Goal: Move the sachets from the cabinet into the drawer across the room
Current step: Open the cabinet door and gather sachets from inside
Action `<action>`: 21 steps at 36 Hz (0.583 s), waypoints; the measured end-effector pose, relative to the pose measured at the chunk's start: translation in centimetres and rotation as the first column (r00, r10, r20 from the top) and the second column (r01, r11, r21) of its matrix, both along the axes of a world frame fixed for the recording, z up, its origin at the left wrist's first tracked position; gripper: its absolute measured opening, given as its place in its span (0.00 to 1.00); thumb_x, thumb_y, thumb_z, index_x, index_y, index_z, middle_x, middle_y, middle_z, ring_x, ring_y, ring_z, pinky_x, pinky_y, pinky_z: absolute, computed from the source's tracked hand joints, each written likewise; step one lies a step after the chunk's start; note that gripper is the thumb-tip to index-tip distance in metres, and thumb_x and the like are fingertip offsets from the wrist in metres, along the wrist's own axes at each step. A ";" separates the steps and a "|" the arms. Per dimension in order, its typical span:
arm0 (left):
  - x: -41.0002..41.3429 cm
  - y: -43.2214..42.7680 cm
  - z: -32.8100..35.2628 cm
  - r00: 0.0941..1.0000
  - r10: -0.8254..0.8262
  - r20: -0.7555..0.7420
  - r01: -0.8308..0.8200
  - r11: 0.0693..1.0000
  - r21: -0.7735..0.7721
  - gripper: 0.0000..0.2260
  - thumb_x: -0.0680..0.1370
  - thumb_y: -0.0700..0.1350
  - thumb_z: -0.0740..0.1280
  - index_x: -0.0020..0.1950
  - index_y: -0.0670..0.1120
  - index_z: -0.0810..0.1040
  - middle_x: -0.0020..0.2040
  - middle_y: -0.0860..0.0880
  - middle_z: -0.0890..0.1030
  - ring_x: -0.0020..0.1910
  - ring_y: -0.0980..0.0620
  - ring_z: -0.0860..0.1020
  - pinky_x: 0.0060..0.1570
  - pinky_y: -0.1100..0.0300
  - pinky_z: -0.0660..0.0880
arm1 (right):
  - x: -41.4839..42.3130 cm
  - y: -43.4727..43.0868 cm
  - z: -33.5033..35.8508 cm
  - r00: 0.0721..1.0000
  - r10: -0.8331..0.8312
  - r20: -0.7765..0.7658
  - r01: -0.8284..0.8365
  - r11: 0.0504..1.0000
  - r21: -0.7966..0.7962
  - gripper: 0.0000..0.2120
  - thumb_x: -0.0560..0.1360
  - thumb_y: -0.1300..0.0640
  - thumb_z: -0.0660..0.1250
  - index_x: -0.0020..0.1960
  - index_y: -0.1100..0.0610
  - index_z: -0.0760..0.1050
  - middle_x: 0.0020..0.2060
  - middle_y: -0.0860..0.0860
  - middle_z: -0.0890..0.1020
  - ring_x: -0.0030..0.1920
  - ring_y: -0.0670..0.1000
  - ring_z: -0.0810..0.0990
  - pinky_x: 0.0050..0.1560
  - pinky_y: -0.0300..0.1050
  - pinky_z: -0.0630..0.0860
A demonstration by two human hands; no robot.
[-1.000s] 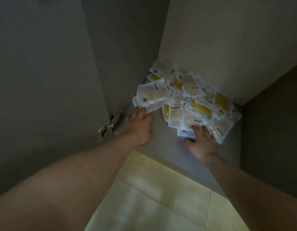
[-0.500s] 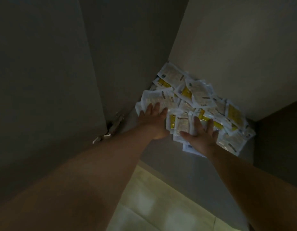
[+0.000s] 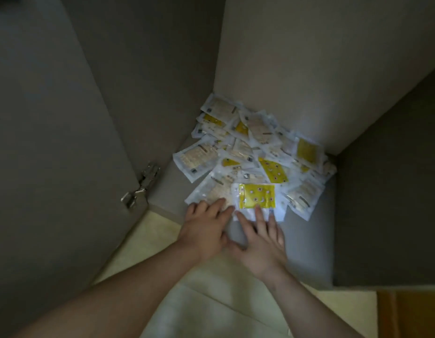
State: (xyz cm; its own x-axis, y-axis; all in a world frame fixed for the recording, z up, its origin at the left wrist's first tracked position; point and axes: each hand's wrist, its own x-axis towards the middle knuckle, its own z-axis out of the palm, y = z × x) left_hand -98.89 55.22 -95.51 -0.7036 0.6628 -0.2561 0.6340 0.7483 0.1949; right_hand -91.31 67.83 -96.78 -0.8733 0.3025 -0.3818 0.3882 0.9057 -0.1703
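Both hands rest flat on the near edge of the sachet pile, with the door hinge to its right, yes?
No. The head view shows the door hinge left of the sachet pile. The left hand and right hand do rest flat on its near edge.

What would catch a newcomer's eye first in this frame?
A loose heap of white and yellow sachets fills the back corner of the cabinet floor. Both hands lie flat at its near edge: the left hand on a pale sachet, the right hand touching the front yellow sachet. A metal hinge shows at left.
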 end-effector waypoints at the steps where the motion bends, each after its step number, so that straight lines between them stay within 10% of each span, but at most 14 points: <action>1: 0.4 -0.2 0.0 0.999 -0.029 -0.019 0.028 1.000 -0.001 0.31 0.77 0.55 0.59 0.77 0.55 0.51 0.78 0.52 0.51 0.70 0.47 0.59 0.67 0.54 0.52 | 0.7 -0.1 -0.2 1.000 0.021 -0.007 -0.020 1.000 0.014 0.45 0.56 0.27 0.32 0.73 0.34 0.38 0.73 0.43 0.31 0.74 0.54 0.31 0.73 0.52 0.35; 3: 0.9 -0.7 0.1 0.992 -0.077 -0.102 0.080 0.997 0.024 0.33 0.69 0.56 0.69 0.73 0.53 0.64 0.72 0.49 0.67 0.62 0.45 0.70 0.61 0.56 0.57 | 1.7 -0.2 -0.6 0.998 0.045 -0.032 -0.043 0.997 0.064 0.44 0.57 0.30 0.35 0.74 0.35 0.41 0.74 0.43 0.35 0.76 0.55 0.36 0.72 0.51 0.36; 5: 1.1 -1.2 -0.1 0.978 -0.080 -0.192 0.099 0.991 0.091 0.33 0.56 0.54 0.75 0.62 0.52 0.77 0.55 0.51 0.81 0.49 0.48 0.74 0.53 0.56 0.63 | 2.2 -0.2 -0.4 0.991 0.036 -0.126 -0.021 0.992 0.121 0.40 0.60 0.35 0.46 0.72 0.41 0.59 0.75 0.49 0.61 0.74 0.59 0.59 0.67 0.53 0.48; 9: 0.6 -1.6 -0.8 0.968 -0.117 -0.221 0.134 0.989 0.068 0.45 0.53 0.52 0.76 0.68 0.51 0.65 0.58 0.49 0.78 0.60 0.44 0.66 0.58 0.43 0.72 | 2.3 -0.4 0.5 0.956 -0.031 -0.290 0.065 0.992 0.107 0.29 0.54 0.44 0.65 0.55 0.45 0.69 0.44 0.49 0.80 0.48 0.57 0.81 0.58 0.54 0.60; 12: -0.3 -1.1 -0.5 0.997 -0.070 -0.032 0.067 0.994 -0.087 0.47 0.71 0.54 0.70 0.77 0.54 0.39 0.78 0.48 0.44 0.75 0.40 0.42 0.72 0.43 0.45 | 2.0 -0.3 1.2 0.943 -0.062 -0.326 0.104 0.988 0.113 0.33 0.54 0.44 0.67 0.60 0.47 0.71 0.52 0.52 0.75 0.57 0.58 0.76 0.66 0.55 0.55; 14: -0.6 -0.8 -0.6 0.999 -0.034 0.033 0.039 0.988 -0.147 0.44 0.75 0.55 0.66 0.75 0.55 0.33 0.77 0.50 0.34 0.75 0.42 0.36 0.72 0.45 0.39 | 1.2 -0.1 1.4 0.980 -0.052 -0.193 0.064 0.996 0.059 0.41 0.63 0.43 0.68 0.73 0.43 0.56 0.71 0.53 0.56 0.74 0.59 0.54 0.72 0.60 0.43; 16: -0.7 -0.5 -0.8 0.999 -0.028 0.024 0.031 0.991 -0.130 0.40 0.77 0.55 0.63 0.76 0.55 0.35 0.77 0.50 0.36 0.76 0.44 0.38 0.72 0.46 0.39 | 0.4 0.3 1.4 0.999 -0.039 -0.036 0.038 0.998 -0.042 0.47 0.67 0.45 0.69 0.75 0.40 0.41 0.75 0.47 0.37 0.75 0.57 0.35 0.71 0.64 0.38; 21: -2.1 -1.8 0.3 0.989 -0.145 -0.015 0.143 0.987 -0.068 0.30 0.79 0.49 0.60 0.77 0.57 0.49 0.78 0.55 0.50 0.77 0.53 0.50 0.73 0.49 0.45 | -0.6 0.9 0.9 0.998 -0.070 0.001 0.070 0.992 -0.101 0.50 0.68 0.44 0.70 0.74 0.38 0.37 0.75 0.46 0.33 0.74 0.56 0.31 0.71 0.65 0.38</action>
State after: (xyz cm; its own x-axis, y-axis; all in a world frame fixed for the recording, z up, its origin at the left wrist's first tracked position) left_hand -101.01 53.43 -95.26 -0.6073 0.7395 -0.2904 0.7394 0.6598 0.1339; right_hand -91.91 68.77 -95.88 -0.8523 0.3230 -0.4113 0.4495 0.8544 -0.2605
